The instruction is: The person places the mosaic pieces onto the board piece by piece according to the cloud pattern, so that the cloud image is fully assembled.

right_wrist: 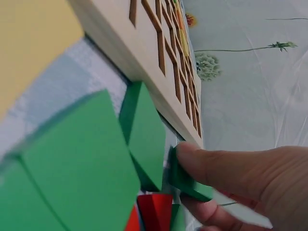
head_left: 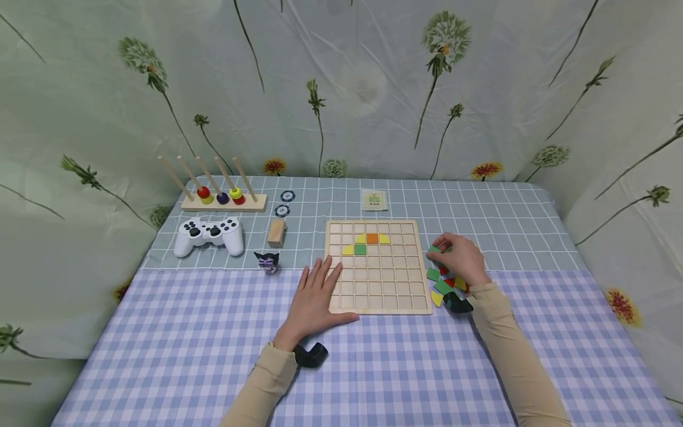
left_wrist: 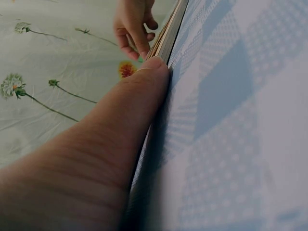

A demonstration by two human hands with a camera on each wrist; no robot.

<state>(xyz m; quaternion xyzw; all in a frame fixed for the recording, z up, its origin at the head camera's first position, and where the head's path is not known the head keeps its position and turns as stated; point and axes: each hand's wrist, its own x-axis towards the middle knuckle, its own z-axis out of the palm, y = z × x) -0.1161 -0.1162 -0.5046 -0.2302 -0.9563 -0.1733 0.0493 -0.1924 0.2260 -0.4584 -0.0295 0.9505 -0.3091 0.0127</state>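
"What are the hands doing?"

"The left hand point(head_left: 313, 303) lies with its fingers spread over the left edge of a gridded wooden board point(head_left: 389, 284), its thumb point(head_left: 344, 318) at the near edge; it grips nothing. The right hand point(head_left: 461, 260), just right of the board, pinches a green piece point(right_wrist: 183, 179) between thumb and finger."

"Do all views show that pinch?"

"The right wrist view shows it best, with the piece tilted beside the board's thick side wall point(right_wrist: 115, 48). The left wrist view gives only a speck of green, but a close look at the left thumb. Only the head view has the whole layout."

"Counts?"

"Five set pieces point(head_left: 360, 249) in the grid's far half: three yellow, one green, one orange. The loose pieces point(head_left: 442, 287) are green, red and yellow; the right hand hides some, so I can't total them. On the left: one rack point(head_left: 258, 206), five pegs point(head_left: 242, 175), five rings point(head_left: 222, 198), two chips point(head_left: 282, 210), one gamepad point(head_left: 209, 233), one block point(head_left: 276, 233), one figurine point(head_left: 268, 263). Beyond the board, one card point(head_left: 374, 200)."

"Edges and room?"

"The loose pieces crowd just beside the board's right edge. Checked cloth point(head_left: 384, 367) stretches wide between the forearms point(head_left: 514, 356), along the board's near side."
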